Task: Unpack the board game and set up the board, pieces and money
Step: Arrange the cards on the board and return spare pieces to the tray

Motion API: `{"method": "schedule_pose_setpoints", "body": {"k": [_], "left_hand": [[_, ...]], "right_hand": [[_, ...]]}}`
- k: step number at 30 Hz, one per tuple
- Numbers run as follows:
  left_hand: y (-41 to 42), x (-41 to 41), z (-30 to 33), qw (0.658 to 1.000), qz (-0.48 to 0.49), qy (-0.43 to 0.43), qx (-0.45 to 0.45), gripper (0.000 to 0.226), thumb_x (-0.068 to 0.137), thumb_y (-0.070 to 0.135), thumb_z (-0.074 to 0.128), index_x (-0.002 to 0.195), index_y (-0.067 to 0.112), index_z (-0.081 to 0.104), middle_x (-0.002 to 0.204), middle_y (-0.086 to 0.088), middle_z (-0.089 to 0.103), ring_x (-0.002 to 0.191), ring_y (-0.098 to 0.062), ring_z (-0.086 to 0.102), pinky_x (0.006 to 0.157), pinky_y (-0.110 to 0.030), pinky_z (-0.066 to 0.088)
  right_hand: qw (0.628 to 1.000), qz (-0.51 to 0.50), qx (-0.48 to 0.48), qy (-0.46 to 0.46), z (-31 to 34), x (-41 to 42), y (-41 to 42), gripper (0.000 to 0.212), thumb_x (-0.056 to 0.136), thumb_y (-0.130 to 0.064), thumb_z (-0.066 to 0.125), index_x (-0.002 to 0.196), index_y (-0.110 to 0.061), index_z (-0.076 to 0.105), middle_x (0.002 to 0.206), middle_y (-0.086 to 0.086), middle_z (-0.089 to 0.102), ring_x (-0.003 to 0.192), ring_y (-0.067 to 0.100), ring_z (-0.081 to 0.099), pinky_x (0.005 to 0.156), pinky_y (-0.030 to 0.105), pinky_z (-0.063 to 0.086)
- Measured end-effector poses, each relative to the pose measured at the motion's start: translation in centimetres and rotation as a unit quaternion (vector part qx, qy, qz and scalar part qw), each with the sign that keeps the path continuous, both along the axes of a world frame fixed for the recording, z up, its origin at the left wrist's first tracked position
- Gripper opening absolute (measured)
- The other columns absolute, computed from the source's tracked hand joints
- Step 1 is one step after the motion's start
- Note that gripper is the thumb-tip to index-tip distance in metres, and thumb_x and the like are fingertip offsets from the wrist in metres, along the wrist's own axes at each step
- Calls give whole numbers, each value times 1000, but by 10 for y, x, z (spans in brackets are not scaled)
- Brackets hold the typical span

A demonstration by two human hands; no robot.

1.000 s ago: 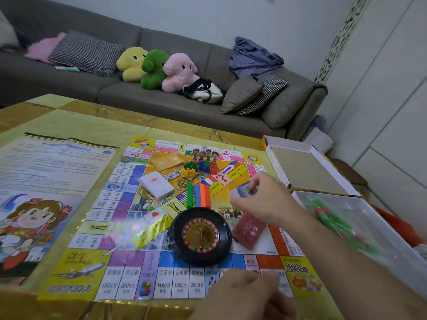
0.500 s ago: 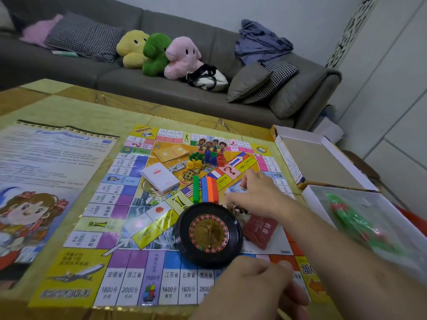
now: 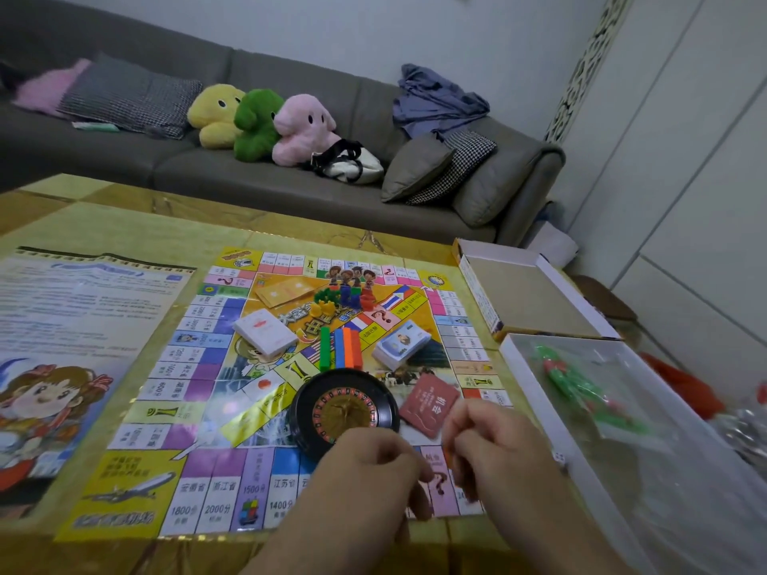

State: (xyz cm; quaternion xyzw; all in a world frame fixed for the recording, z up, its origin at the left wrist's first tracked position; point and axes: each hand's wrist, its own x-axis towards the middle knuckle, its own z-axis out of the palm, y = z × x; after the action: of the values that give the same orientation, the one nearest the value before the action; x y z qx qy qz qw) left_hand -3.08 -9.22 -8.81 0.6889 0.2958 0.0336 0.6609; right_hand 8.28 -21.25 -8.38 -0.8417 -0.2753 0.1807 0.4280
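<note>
The game board lies flat on the table. On it sit a black roulette wheel, a white card deck, a blue-printed stack of notes, a red card pack, coloured sticks, a cluster of pawns and a yellow card. My left hand and my right hand hover close together over the board's near edge, just in front of the wheel. Both have their fingers curled in, and I can make out nothing in them.
A large printed rule sheet lies left of the board. Two open box halves stand on the right: an empty one, and a nearer one holding a plastic bag of green and red pieces. A grey sofa with plush toys runs behind the table.
My right hand has set the blue-printed stack down on the board right of the sticks, then drawn back beside my left hand. The camera has tipped slightly.
</note>
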Motion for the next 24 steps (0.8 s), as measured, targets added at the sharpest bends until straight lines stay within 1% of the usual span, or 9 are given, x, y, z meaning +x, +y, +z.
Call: {"method": "schedule_pose_setpoints", "body": {"k": [3,5,8,10,13,15,19,21,24], "left_hand": [[-2,-5,-3,998,-6,14,56,27,99,18,54,80,17,73,67,-1,75,50,-13,59,55,-23,45],[-4,-8,-3,995,-11,27,95,28,98,19,54,78,18,73,67,2,75,52,-6,60,61,-26,51],[-7,-15,-3,989,-8,41,142,25,97,20,54,80,19,73,70,6,75,56,0,62,69,-25,56],[-8,-19,-4,986,0,43,160,23,97,22,55,81,21,71,73,6,75,64,0,66,72,-24,57],[-8,-25,-4,980,14,42,192,22,97,27,55,82,23,69,77,7,74,68,3,65,67,-16,51],[-7,-27,-5,977,15,36,210,23,97,28,55,78,23,67,77,7,73,70,4,64,65,-14,48],[-4,-26,-3,977,2,42,209,25,98,24,55,77,23,68,73,7,74,63,3,64,60,-13,45],[-2,-24,-2,976,2,46,211,23,98,24,56,80,23,70,74,8,75,64,2,65,61,-16,49],[0,-23,-2,974,5,48,219,21,96,24,58,79,24,71,74,7,75,69,-4,68,71,-27,57]], "right_hand": [[994,60,-66,-59,-4,-26,-11,24,87,-7,55,74,-24,64,62,-2,64,54,5,53,57,24,43],[988,85,-90,-89,-7,-37,-14,19,89,-12,57,75,-24,63,69,-6,66,62,4,57,58,18,41],[985,100,-109,-94,-10,-45,-14,16,93,-15,56,83,-22,65,80,1,68,73,3,59,65,16,44],[983,107,-119,-90,-10,-47,-14,13,93,-20,55,86,-22,65,83,1,67,77,7,59,67,17,44],[982,119,-125,-70,-8,-47,-12,13,86,-27,49,84,-24,62,86,0,68,86,7,60,73,19,49],[982,117,-132,-66,-7,-47,-11,20,81,-31,45,87,-23,63,86,-2,67,92,5,59,76,18,49],[982,118,-134,-67,-6,-46,-9,14,86,-28,46,84,-27,60,82,-4,63,90,11,60,78,23,50],[983,112,-132,-64,-7,-46,-9,14,87,-28,47,87,-26,61,85,-1,65,87,12,61,77,24,50],[984,104,-132,-64,-7,-45,-9,14,90,-23,50,93,-24,64,88,2,67,86,11,62,71,21,48]]}}
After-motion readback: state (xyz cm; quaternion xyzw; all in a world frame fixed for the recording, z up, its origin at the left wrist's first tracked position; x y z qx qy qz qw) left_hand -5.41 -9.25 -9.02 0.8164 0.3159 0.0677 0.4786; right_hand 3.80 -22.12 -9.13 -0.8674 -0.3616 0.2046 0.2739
